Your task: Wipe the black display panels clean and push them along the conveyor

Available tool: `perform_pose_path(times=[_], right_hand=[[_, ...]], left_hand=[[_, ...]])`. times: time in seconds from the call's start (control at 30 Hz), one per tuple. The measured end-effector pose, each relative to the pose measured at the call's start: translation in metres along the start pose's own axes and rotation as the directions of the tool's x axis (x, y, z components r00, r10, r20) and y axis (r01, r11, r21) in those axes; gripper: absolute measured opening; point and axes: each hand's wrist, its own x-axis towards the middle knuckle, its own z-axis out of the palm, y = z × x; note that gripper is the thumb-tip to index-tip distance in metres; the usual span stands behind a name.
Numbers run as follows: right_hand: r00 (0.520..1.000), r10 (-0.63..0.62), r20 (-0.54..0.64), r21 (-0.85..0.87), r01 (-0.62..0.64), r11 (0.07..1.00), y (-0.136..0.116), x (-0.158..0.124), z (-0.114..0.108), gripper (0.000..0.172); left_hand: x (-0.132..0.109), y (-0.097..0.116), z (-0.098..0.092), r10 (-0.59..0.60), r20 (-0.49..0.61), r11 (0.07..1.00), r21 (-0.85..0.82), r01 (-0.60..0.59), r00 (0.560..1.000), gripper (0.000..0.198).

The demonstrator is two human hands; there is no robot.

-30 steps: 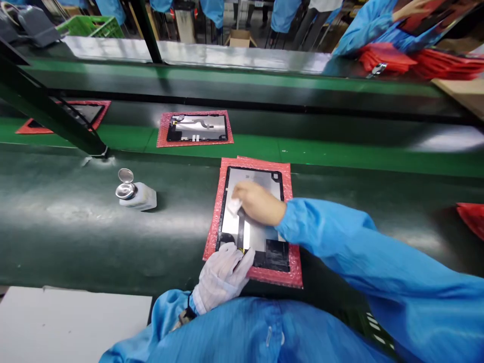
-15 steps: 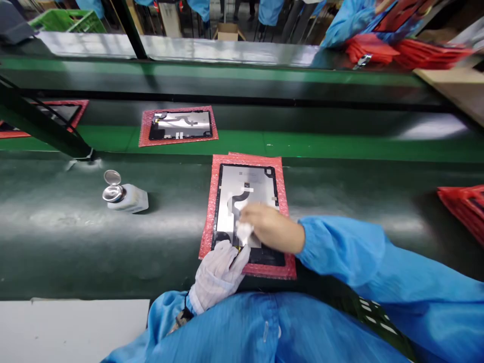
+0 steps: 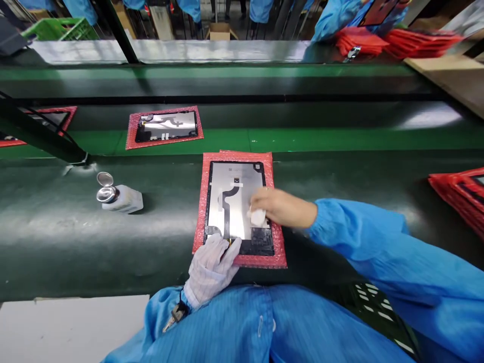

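A tablet screen panel (image 3: 245, 174) lies with its silvery back up, a black ribbon cable (image 3: 227, 217) running down it. Beneath it is red bubble wrap (image 3: 200, 212). My left hand (image 3: 212, 269), in a white glove, rests on the panel's lower left edge with fingers stretched and thumb apart. My bare right hand (image 3: 283, 206) is closed around a crumpled white wipe (image 3: 258, 217) over the panel's right side. My fingertips are partly hidden by the hand and the wipe.
A white pump bottle (image 3: 126, 199) with its metal lid raised stands left. Another panel (image 3: 170, 126) on bubble wrap lies on the green strip behind. Red bubble-wrap packs (image 3: 459, 194) are at the right edge. A dark post (image 3: 41, 131) slants at left; a co-worker's sleeve (image 3: 336, 20) shows across.
My right hand has moved with the wipe from the panel's lower middle to its right side, uncovering the ribbon cable. My left hand stays at the lower edge. The whole view has shifted slightly.
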Motion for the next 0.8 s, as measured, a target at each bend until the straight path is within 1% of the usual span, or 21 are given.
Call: perform_pose_path(times=[0.07,0.1,0.13,0.17,0.27,0.3,0.33,0.37,0.4,0.43,0.47,0.5,0.53,0.57,0.6,0.63,0.67,0.7,0.73,0.8], right_hand=[[0.986,0.128,-0.105,-0.08,-0.136,0.987,0.01,0.006,-0.002,0.03],[0.973,0.171,-0.154,-0.107,-0.189,0.976,0.012,0.009,-0.001,0.029],[0.968,0.179,-0.174,-0.116,-0.201,0.973,0.01,0.01,0.002,0.028],[0.974,0.156,-0.167,-0.11,-0.176,0.978,0.005,0.011,0.007,0.03],[0.998,-0.008,-0.063,-0.031,0.006,0.999,-0.015,0.009,0.022,0.037],[0.998,-0.039,-0.04,-0.009,0.038,0.999,-0.019,0.01,0.024,0.037],[0.999,-0.035,-0.034,-0.001,0.035,0.999,-0.018,0.012,0.024,0.034],[0.999,0.002,-0.048,-0.002,-0.003,1.0,-0.014,0.014,0.021,0.03],[0.995,0.066,-0.079,-0.003,-0.066,0.998,-0.006,0.017,0.016,0.027],[0.98,0.15,-0.132,0.008,-0.15,0.989,0.004,0.019,0.009,0.024],[0.948,0.244,-0.205,0.042,-0.241,0.97,0.015,0.02,0.002,0.022],[0.895,0.342,-0.288,0.109,-0.324,0.94,0.026,0.02,-0.006,0.021],[0.818,0.441,-0.369,0.21,-0.389,0.897,0.036,0.017,-0.014,0.019],[0.724,0.538,-0.431,0.337,-0.424,0.841,0.043,0.013,-0.019,0.015],[0.631,0.626,-0.459,0.472,-0.424,0.773,0.048,0.006,-0.023,0.012],[0.554,0.699,-0.452,0.593,-0.398,0.7,0.05,-0.001,-0.025,0.013],[0.508,0.752,-0.42,0.69,-0.359,0.628,0.049,-0.009,-0.025,0.018],[0.49,0.786,-0.377,0.762,-0.317,0.564,0.047,-0.017,-0.023,0.024],[0.493,0.803,-0.333,0.814,-0.28,0.51,0.042,-0.025,-0.02,0.029],[0.521,0.81,-0.27,0.879,-0.211,0.428,0.028,-0.037,-0.013,0.036]], left_hand=[[0.001,0.001,-0.002,-0.01,-0.006,1.0,-0.005,0.01,1.0,0.041],[0.001,0.002,-0.003,-0.02,-0.012,1.0,-0.003,0.02,1.0,0.047],[0.0,0.002,-0.004,-0.035,-0.021,0.999,0.001,0.035,0.999,0.053],[-0.002,0.003,-0.004,-0.046,-0.027,0.999,0.006,0.046,0.999,0.057],[-0.008,0.003,-0.008,-0.052,-0.02,0.998,0.018,0.053,0.998,0.065],[-0.009,0.002,-0.01,-0.046,-0.016,0.999,0.026,0.047,0.999,0.065],[-0.007,0.002,-0.012,-0.038,-0.014,0.998,0.041,0.039,0.999,0.062],[-0.004,0.003,-0.015,-0.034,-0.011,0.997,0.063,0.035,0.999,0.055],[0.002,0.004,-0.018,-0.038,-0.002,0.995,0.089,0.038,0.999,0.046],[0.01,0.007,-0.021,-0.046,0.024,0.993,0.113,0.043,0.999,0.037],[0.02,0.01,-0.023,-0.06,0.071,0.99,0.132,0.05,0.996,0.03],[0.031,0.014,-0.025,-0.08,0.136,0.987,0.147,0.059,0.988,0.026],[0.043,0.019,-0.025,-0.102,0.212,0.985,0.16,0.068,0.972,0.026],[0.054,0.023,-0.025,-0.122,0.288,0.982,0.171,0.074,0.95,0.029],[0.065,0.028,-0.023,-0.14,0.355,0.98,0.184,0.078,0.924,0.033],[0.075,0.031,-0.021,-0.159,0.409,0.976,0.2,0.082,0.898,0.037],[0.083,0.034,-0.019,-0.18,0.449,0.972,0.22,0.087,0.875,0.042],[0.09,0.035,-0.016,-0.19,0.479,0.968,0.235,0.084,0.857,0.044],[0.096,0.034,-0.014,-0.19,0.502,0.968,0.242,0.074,0.844,0.045],[0.105,0.03,-0.013,-0.162,0.535,0.971,0.236,0.037,0.829,0.046]])
